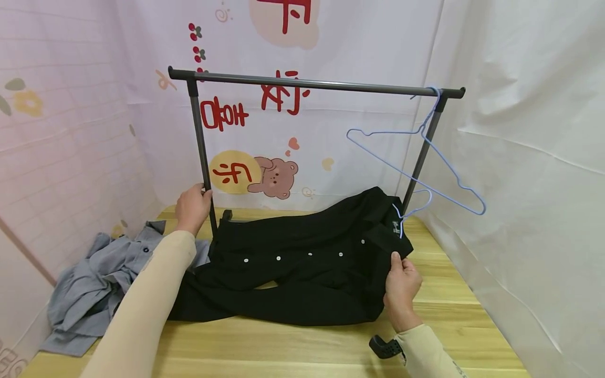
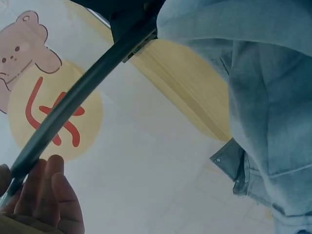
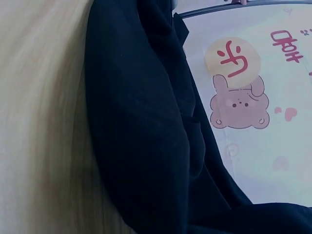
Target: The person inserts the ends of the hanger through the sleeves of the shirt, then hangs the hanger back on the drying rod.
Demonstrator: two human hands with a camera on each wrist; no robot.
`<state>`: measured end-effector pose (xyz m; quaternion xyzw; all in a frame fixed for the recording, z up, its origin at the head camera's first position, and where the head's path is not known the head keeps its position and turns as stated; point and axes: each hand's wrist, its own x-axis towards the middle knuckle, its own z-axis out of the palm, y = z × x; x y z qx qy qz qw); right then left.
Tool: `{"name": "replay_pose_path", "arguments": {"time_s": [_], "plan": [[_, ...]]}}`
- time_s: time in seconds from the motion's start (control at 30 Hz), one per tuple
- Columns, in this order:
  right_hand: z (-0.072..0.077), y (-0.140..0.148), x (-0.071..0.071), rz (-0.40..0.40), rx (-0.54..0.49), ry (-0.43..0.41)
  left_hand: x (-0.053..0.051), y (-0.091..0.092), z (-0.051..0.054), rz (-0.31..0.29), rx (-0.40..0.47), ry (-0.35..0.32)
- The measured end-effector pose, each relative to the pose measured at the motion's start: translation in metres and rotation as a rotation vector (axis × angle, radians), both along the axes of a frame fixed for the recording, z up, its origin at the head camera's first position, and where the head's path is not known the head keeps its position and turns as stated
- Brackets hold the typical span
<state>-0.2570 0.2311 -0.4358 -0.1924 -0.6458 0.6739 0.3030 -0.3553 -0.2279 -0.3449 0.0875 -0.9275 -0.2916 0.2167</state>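
Observation:
My left hand (image 1: 193, 209) grips the left post (image 1: 200, 142) of a dark metal clothes rack; in the left wrist view its fingers (image 2: 51, 195) wrap the tube (image 2: 73, 100). A black shirt (image 1: 293, 236) with white buttons lies sideways on the table, collar to the right. From its collar sticks the hook of a blue wire hanger (image 1: 429, 197). With thumb and fingers my right hand (image 1: 403, 286) pinches the shirt near the collar. Black cloth (image 3: 136, 126) fills much of the right wrist view, where that hand is hidden.
Another blue hanger (image 1: 422, 128) hangs bare from the right end of the rack's top bar (image 1: 307, 83). A crumpled grey-blue shirt (image 1: 90, 283) lies at the left of the wooden table (image 1: 283, 352). Printed cloth walls (image 1: 354, 42) stand around the table.

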Motion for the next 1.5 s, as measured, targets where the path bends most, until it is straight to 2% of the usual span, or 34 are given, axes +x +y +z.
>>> {"name": "replay_pose_path", "arguments": {"time_s": [0.13,0.43,0.63,0.83,1.17,1.37,1.5], "plan": [[0.000,-0.001,0.001,0.004,0.003,-0.013,-0.003,-0.003,0.002,0.019,-0.038,-0.007],[-0.003,-0.002,-0.002,0.002,0.013,0.001,-0.004,-0.003,0.013,-0.003,-0.061,-0.081],[0.000,-0.004,-0.001,0.004,0.038,-0.033,-0.006,-0.001,0.017,-0.014,-0.077,-0.118],[-0.001,-0.003,-0.002,0.002,0.047,-0.030,-0.009,0.000,0.017,-0.015,-0.090,-0.131],[-0.012,0.010,-0.004,-0.023,0.020,-0.051,-0.008,0.000,0.018,-0.014,-0.096,-0.142],[-0.014,0.012,-0.006,-0.036,0.008,-0.032,-0.007,0.000,0.018,-0.019,-0.102,-0.145],[-0.013,0.011,-0.007,-0.021,0.055,-0.027,-0.008,-0.001,0.017,-0.021,-0.107,-0.146]]}}
